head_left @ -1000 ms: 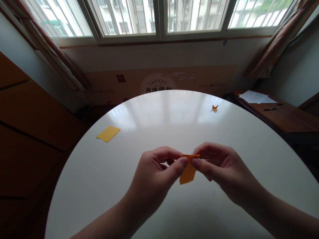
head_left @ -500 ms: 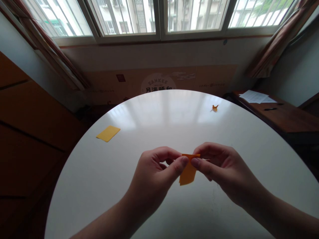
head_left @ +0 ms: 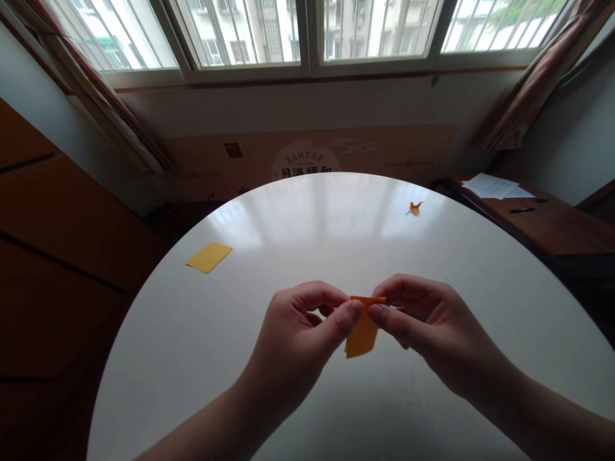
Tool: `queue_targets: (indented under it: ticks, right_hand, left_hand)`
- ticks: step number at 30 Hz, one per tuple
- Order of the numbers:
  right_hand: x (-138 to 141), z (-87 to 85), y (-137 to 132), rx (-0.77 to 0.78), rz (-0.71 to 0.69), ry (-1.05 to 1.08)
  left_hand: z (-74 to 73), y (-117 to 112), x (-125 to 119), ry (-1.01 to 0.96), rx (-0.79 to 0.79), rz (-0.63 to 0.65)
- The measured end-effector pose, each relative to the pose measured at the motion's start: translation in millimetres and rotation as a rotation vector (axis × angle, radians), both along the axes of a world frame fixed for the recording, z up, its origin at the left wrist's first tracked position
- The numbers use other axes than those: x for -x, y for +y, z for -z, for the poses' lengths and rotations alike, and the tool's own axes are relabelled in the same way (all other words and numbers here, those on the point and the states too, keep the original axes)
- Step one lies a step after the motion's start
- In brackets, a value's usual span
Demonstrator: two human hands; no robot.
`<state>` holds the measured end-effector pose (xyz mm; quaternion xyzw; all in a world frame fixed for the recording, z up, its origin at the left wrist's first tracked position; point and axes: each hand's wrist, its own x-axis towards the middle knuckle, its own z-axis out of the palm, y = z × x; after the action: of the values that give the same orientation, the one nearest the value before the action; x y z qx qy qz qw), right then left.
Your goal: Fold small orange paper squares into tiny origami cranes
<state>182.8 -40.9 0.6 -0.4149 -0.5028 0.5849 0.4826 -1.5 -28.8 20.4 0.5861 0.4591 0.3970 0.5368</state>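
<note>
A small folded piece of orange paper [head_left: 362, 338] is held above the table, its top edge level and its lower part hanging down between my hands. My left hand [head_left: 307, 333] pinches its upper left side between thumb and fingers. On the upper right side, my right hand [head_left: 427, 320] pinches it the same way, the two thumb tips close together on the near face. The fingertips behind the paper are hidden.
The round white table [head_left: 307, 250] spans most of the view. Yellow paper [head_left: 210, 257] lies at its left, and a small orange folded paper bird [head_left: 414, 208] stands at the far right. Beyond the right edge, a brown side table [head_left: 562, 224] bears white sheets [head_left: 494, 186].
</note>
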Motion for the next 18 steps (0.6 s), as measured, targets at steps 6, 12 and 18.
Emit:
queue_targets:
  ticks: [6, 12, 18]
  right_hand:
    - [-0.6, 0.7, -0.2, 0.005, -0.004, -0.002]
    - [-0.3, 1.2, -0.4, 0.008, -0.004, -0.005]
    - [0.3, 2.1, -0.4, 0.006, -0.001, -0.014]
  left_hand:
    - [0.0, -1.1, -0.6, -0.004, -0.017, 0.002]
    - [-0.1, -0.4, 0.3, 0.006, -0.018, -0.007]
    - [1.0, 0.2, -0.1, 0.001, -0.028, -0.001]
